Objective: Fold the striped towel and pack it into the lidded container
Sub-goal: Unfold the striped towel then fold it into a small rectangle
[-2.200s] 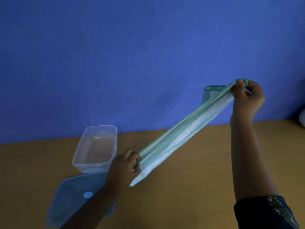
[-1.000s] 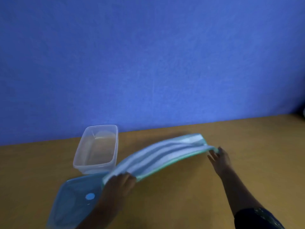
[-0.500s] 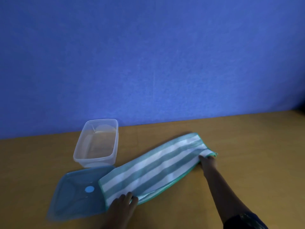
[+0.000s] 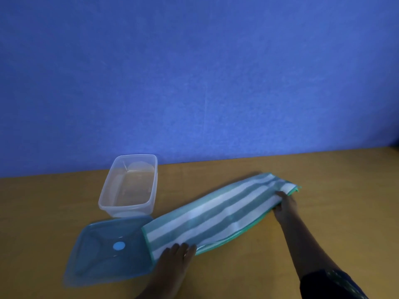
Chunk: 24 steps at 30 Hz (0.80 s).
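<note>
Teal-and-white striped towel (image 4: 218,214), folded into a long strip, lies flat on the wooden table (image 4: 323,190), its near end overlapping the translucent blue plastic lid (image 4: 108,251). Left hand (image 4: 174,258) rests on that near end with fingers straight, while the right hand (image 4: 286,205) pinches the far end. Further back, just behind the lid, sits the clear rectangular plastic container (image 4: 129,184), open, by the blue wall (image 4: 194,72).

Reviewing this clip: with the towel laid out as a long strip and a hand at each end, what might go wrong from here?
1. The striped towel's near-left end overlaps the blue lid; folding from there may drag the lid along the table.
2. The strip looks longer than the clear container, so one fold probably won't make it fit.
3. The end under the right hand looks bunched, which may skew the fold; the left hand lies at the other end.
</note>
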Motion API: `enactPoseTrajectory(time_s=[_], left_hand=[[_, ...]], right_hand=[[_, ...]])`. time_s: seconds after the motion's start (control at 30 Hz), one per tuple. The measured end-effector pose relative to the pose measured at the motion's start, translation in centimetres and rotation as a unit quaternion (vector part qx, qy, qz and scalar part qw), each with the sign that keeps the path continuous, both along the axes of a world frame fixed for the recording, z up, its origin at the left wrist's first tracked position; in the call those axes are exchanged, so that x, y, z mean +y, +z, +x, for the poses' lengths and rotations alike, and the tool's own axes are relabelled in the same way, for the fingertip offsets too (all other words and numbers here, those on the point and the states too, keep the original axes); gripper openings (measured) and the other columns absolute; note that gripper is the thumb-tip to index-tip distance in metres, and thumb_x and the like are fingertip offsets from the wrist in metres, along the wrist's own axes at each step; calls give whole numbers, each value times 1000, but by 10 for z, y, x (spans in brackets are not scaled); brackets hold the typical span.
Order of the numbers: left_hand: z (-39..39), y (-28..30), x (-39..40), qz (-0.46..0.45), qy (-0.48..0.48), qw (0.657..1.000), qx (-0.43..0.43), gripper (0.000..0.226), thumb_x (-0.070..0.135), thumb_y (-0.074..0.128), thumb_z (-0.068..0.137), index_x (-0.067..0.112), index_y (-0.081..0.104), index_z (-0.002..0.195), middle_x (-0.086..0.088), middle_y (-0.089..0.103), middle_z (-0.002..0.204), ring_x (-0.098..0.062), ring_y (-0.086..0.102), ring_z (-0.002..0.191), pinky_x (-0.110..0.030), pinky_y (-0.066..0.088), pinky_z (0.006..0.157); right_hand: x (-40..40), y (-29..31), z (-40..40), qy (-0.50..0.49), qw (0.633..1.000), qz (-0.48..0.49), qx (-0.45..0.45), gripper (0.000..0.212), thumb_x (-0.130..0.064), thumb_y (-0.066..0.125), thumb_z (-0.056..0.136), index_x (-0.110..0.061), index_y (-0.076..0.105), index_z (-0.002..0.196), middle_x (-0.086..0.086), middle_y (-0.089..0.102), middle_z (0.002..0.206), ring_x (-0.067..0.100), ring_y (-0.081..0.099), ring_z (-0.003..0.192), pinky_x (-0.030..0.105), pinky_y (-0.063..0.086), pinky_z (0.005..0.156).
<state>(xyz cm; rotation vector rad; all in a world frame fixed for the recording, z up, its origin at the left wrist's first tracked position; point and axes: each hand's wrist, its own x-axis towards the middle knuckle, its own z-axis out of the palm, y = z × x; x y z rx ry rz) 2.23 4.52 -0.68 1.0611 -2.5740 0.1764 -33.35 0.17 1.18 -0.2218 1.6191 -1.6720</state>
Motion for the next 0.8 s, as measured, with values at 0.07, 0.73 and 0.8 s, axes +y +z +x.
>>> enactPoseTrajectory(time_s=[0.07, 0.73, 0.8], left_hand=[[-12, 3, 1, 16, -17, 999, -23, 29, 14, 45, 64, 20, 47, 92, 6, 65, 57, -12, 58, 44, -17, 42, 40], [-20, 11, -14, 538, 296, 527, 587, 26, 8, 38, 97, -9, 58, 97, -25, 62, 89, -31, 62, 65, -25, 55, 49], [-20, 9, -18, 527, 303, 528, 593, 20, -3, 42, 91, -9, 61, 93, -28, 63, 89, -36, 61, 75, -34, 54, 62]], right_hand=[[-1, 11, 2, -23, 995, -80, 53, 17, 0, 41, 93, -7, 52, 103, 3, 59, 85, 6, 63, 69, 21, 51, 62], [54, -4, 180, 575, 647, -53, 497, 32, -8, 54, 72, -24, 69, 96, -11, 57, 131, -3, 48, 114, 6, 31, 97], [54, 0, 181, 562, 653, -46, 506, 33, -8, 54, 75, -23, 68, 101, -9, 59, 129, 6, 53, 115, 14, 37, 99]])
